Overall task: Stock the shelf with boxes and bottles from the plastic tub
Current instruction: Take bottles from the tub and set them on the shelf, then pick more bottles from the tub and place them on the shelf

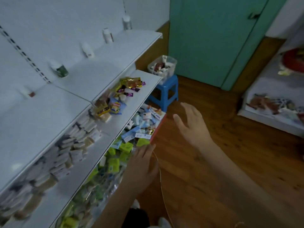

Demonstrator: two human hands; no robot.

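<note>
Between placements: left hand (141, 163) and right hand (192, 124) both slack-fingered and empty beside the shelf (105, 61); tub (162, 65) well apart on stool (166, 92); next, probably a reach there.

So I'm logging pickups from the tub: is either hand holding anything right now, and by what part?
Nothing is held. The right hand is open in the air, and the left hand lies flat by the bottom shelf with no grip.

The shelf (115, 51) is finished in smooth matt white, seemingly painted metal. The floor (213, 162) is laid in glossy wood. The tub (171, 62) is clear plastic, the stool (166, 89) glossy blue plastic.
</note>
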